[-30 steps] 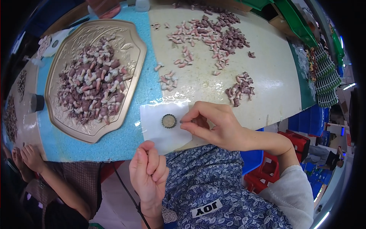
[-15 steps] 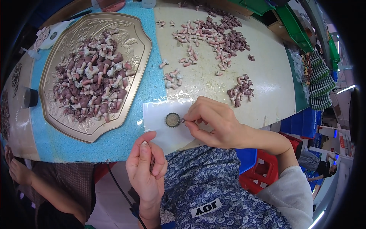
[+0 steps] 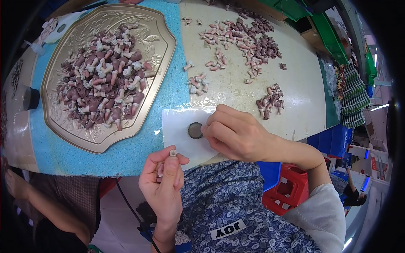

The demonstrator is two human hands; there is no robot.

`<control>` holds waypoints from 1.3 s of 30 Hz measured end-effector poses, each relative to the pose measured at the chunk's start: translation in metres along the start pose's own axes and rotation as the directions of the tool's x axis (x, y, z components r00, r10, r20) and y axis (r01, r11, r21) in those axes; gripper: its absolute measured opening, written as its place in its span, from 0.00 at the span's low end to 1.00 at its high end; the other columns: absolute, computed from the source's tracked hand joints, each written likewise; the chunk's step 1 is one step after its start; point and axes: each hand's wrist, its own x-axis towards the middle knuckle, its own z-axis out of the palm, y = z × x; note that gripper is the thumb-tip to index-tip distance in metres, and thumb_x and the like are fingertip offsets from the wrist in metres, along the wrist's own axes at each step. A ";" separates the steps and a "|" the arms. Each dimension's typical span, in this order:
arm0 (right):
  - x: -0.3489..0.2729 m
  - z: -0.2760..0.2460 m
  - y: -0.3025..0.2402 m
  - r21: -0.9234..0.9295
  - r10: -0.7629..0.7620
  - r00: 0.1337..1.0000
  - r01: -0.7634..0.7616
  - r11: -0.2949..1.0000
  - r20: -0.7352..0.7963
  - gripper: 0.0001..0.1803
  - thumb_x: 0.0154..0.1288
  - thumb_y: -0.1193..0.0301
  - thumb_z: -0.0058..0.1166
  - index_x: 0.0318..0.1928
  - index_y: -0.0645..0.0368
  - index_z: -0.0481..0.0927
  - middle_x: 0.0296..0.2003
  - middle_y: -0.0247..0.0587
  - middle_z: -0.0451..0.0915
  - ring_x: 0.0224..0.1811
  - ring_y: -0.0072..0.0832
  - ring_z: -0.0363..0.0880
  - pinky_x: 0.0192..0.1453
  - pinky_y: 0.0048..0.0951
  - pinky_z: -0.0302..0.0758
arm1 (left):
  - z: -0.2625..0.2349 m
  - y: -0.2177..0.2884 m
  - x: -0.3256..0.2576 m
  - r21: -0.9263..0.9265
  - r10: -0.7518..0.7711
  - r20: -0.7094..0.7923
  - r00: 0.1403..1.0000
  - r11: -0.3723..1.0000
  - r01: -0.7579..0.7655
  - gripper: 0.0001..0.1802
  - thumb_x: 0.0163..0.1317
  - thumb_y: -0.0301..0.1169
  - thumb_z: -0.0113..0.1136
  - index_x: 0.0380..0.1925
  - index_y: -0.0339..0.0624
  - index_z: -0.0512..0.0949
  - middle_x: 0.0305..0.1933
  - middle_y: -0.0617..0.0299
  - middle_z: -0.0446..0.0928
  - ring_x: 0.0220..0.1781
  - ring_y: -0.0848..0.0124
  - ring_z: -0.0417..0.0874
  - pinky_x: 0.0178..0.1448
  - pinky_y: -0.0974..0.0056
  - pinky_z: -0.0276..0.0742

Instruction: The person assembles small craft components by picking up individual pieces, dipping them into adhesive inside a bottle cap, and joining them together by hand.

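My left hand (image 3: 164, 181) is closed, with a small hollow figurine part (image 3: 173, 153) pinched between thumb and fingers. Its pale round open end faces up, and a pinkish bit shows between the fingers. My right hand (image 3: 236, 134) is closed in a pinch at the right edge of a dark bottle cap (image 3: 195, 130) with a crimped rim. What those fingertips hold, if anything, is hidden. The cap lies on a clear plastic sheet (image 3: 175, 126) at the table's near edge.
A large gold embossed tray (image 3: 164, 55) bears a heap of purple, pink and white figurine parts (image 3: 103, 78). More loose parts (image 3: 253, 42) lie scattered on the table. A black cup (image 3: 31, 98) stands left of the tray. Another person's hand (image 3: 17, 185) is at the left edge.
The figurine part in my left hand has come up into view at the fingertips, open end showing. My right fingertips have closed in on the cap's edge. The whole view has shifted slightly.
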 end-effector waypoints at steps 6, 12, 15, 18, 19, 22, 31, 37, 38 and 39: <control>0.005 -0.002 -0.002 -0.055 -0.035 0.998 0.038 0.998 0.046 0.10 0.45 0.82 0.60 0.29 0.66 0.73 0.25 0.41 0.68 0.26 0.34 0.70 0.26 0.31 0.70 | -0.002 -0.003 -0.003 0.158 0.028 -0.029 0.999 0.987 -0.023 0.06 0.62 0.23 0.58 0.39 0.34 0.75 0.26 0.66 0.74 0.21 0.88 0.60 0.23 0.81 0.54; 0.003 -0.009 -0.002 0.249 0.111 0.991 -0.088 0.965 -0.079 0.08 0.48 0.84 0.60 0.29 0.66 0.74 0.25 0.41 0.75 0.22 0.30 0.70 0.25 0.27 0.69 | 0.006 -0.006 -0.004 0.334 0.097 -0.061 0.993 0.940 -0.071 0.06 0.59 0.20 0.61 0.37 0.33 0.78 0.21 0.77 0.61 0.23 0.89 0.56 0.27 0.81 0.50; 0.000 -0.020 -0.016 0.424 0.383 0.924 -0.346 0.837 -0.003 0.06 0.52 0.85 0.58 0.30 0.67 0.74 0.26 0.41 0.78 0.20 0.23 0.70 0.25 0.23 0.66 | 0.010 -0.008 -0.003 0.389 0.109 -0.051 0.993 0.918 -0.081 0.07 0.59 0.19 0.61 0.37 0.33 0.78 0.20 0.78 0.57 0.23 0.89 0.53 0.26 0.80 0.47; -0.004 -0.022 -0.021 0.568 0.436 0.899 -0.343 0.748 -0.031 0.06 0.55 0.85 0.58 0.32 0.68 0.74 0.27 0.41 0.78 0.21 0.18 0.69 0.24 0.20 0.64 | 0.014 -0.012 -0.001 0.386 0.113 -0.029 0.993 0.918 -0.093 0.07 0.59 0.19 0.61 0.38 0.34 0.79 0.19 0.79 0.55 0.22 0.88 0.52 0.26 0.79 0.45; -0.005 -0.023 -0.023 0.568 0.437 0.899 -0.342 0.749 -0.035 0.06 0.55 0.85 0.58 0.32 0.68 0.74 0.27 0.41 0.78 0.21 0.18 0.69 0.24 0.20 0.64 | 0.016 -0.013 -0.001 0.380 0.121 -0.016 0.992 0.919 -0.106 0.07 0.58 0.19 0.61 0.38 0.35 0.79 0.19 0.79 0.55 0.22 0.88 0.51 0.26 0.79 0.45; -0.007 -0.022 -0.027 0.627 0.432 0.899 -0.295 0.721 -0.074 0.08 0.53 0.86 0.58 0.33 0.68 0.74 0.28 0.42 0.78 0.21 0.18 0.69 0.24 0.19 0.64 | 0.019 -0.012 -0.002 0.409 0.132 0.000 0.991 0.905 -0.120 0.08 0.57 0.19 0.62 0.38 0.35 0.79 0.19 0.79 0.54 0.22 0.88 0.51 0.26 0.80 0.46; -0.010 -0.016 -0.033 0.503 0.285 0.932 -0.140 0.853 -0.224 0.05 0.53 0.83 0.58 0.30 0.66 0.74 0.27 0.40 0.76 0.22 0.22 0.73 0.22 0.21 0.67 | 0.026 -0.015 -0.008 0.619 0.422 0.125 0.898 0.674 -0.403 0.08 0.55 0.19 0.65 0.36 0.35 0.80 0.16 0.76 0.54 0.19 0.86 0.52 0.23 0.78 0.46; -0.021 -0.020 -0.030 0.592 0.328 0.937 -0.197 0.781 -0.120 0.10 0.54 0.86 0.58 0.30 0.67 0.68 0.29 0.50 0.78 0.24 0.26 0.73 0.24 0.22 0.68 | 0.020 -0.012 -0.003 0.612 0.367 0.247 0.897 0.658 -0.438 0.07 0.59 0.25 0.63 0.35 0.34 0.79 0.15 0.74 0.56 0.18 0.86 0.54 0.22 0.77 0.48; -0.022 -0.022 -0.031 0.607 0.339 0.932 -0.197 0.770 -0.128 0.10 0.55 0.86 0.58 0.30 0.67 0.68 0.29 0.51 0.77 0.25 0.27 0.74 0.25 0.23 0.68 | 0.019 -0.010 -0.002 0.613 0.365 0.250 0.897 0.657 -0.439 0.07 0.59 0.25 0.63 0.35 0.34 0.79 0.15 0.74 0.56 0.18 0.86 0.54 0.22 0.77 0.48; -0.023 -0.023 -0.033 0.623 0.350 0.927 -0.195 0.758 -0.135 0.10 0.55 0.86 0.58 0.29 0.67 0.67 0.29 0.51 0.77 0.26 0.27 0.74 0.25 0.23 0.68 | 0.017 -0.008 -0.001 0.593 0.336 0.292 0.896 0.671 -0.445 0.06 0.62 0.27 0.58 0.33 0.34 0.78 0.14 0.72 0.58 0.16 0.83 0.58 0.21 0.75 0.51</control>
